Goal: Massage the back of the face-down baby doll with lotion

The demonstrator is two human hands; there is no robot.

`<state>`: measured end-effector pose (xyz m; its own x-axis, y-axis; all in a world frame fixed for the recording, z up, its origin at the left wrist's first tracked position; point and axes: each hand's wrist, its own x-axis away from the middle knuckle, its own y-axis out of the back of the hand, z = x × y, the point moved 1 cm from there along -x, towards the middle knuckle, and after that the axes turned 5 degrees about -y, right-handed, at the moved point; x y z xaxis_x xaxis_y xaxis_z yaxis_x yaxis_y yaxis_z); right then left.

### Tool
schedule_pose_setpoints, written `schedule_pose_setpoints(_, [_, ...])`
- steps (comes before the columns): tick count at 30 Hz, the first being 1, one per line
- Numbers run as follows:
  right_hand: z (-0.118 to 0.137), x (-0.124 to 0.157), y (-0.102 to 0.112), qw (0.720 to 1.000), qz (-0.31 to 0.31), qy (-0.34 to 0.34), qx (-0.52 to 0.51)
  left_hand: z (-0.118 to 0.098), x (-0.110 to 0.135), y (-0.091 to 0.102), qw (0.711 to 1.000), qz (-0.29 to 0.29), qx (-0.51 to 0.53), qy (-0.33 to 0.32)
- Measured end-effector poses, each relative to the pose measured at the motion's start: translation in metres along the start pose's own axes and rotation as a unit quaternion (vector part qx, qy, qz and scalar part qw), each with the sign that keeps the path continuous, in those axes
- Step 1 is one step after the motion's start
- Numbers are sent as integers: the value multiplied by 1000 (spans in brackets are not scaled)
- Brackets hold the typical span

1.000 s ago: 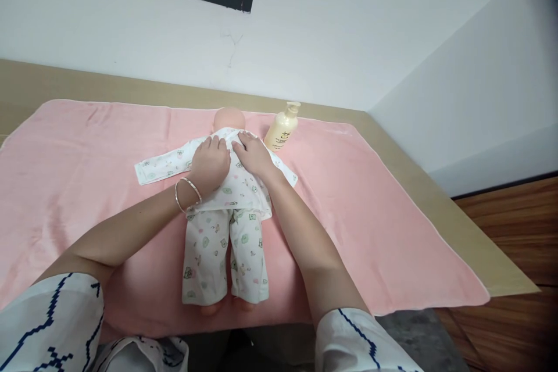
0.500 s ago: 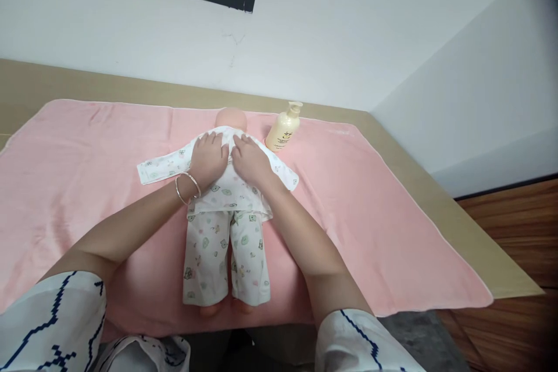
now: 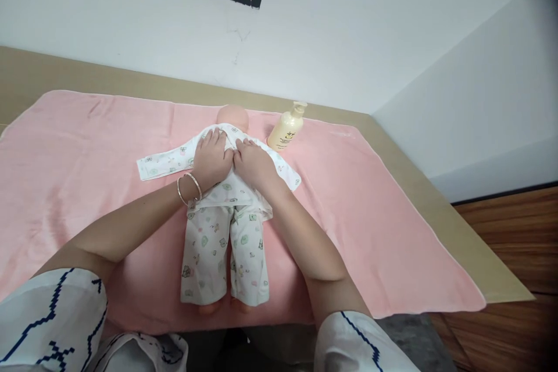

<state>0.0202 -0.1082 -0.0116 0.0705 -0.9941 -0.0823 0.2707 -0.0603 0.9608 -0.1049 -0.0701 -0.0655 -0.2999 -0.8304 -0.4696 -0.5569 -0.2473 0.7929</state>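
Observation:
A baby doll (image 3: 233,117) lies stretched out on the pink blanket, its bald head at the far end and its feet toward me. It wears a white printed top (image 3: 226,193) and matching trousers (image 3: 249,253). My left hand (image 3: 212,157) rests on the left side of the doll's upper body, palm down and fingers extended. On the right side lies my right hand (image 3: 253,163), its fingers slightly bent over the cloth. The two thumbs meet or nearly meet at the middle. Both palms are hidden, and neither hand visibly grips anything.
A cream pump bottle (image 3: 285,128) stands on the blanket just right of the doll's head. The pink blanket (image 3: 357,232) covers most of a tan table (image 3: 414,197). Behind is a white wall (image 3: 174,46) with a dark frame; wooden panels (image 3: 514,232) are at the right.
My hands stay on the doll's upper body, with the thumbs a little closer together and the top slightly more rumpled between them. The view has shifted slightly.

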Motion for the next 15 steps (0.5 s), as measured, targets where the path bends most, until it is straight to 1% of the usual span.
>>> schedule_pose_setpoints(3, [-19,-15,-7,998,-6,22,-63,4,-4,0,1000,-18,21,-8])
schedule_pose_setpoints(5, [-32,-25,-13,996,-15,4,-86,8,-8,1,999,-21,50,2])
schedule_pose_setpoints(7, [-39,-29,-16,995,-33,-28,-87,14,-12,2,996,-30,78,27])
schedule_pose_setpoints(9, [-36,-27,-15,993,-74,-38,-79,19,-13,1,993,-53,93,45])
schedule_pose_setpoints(11, [-26,-21,-13,990,-124,-16,-72,21,-12,-2,991,-79,100,43])
schedule_pose_setpoints(12, [-20,-17,-13,988,-139,1,-70,22,-10,-4,989,-91,105,41])
schedule_pose_setpoints(13, [-15,-15,-14,988,-141,19,-68,22,-9,-5,988,-101,110,41])
schedule_pose_setpoints(15, [-6,-12,-19,991,-112,50,-61,21,-6,-7,985,-118,121,44])
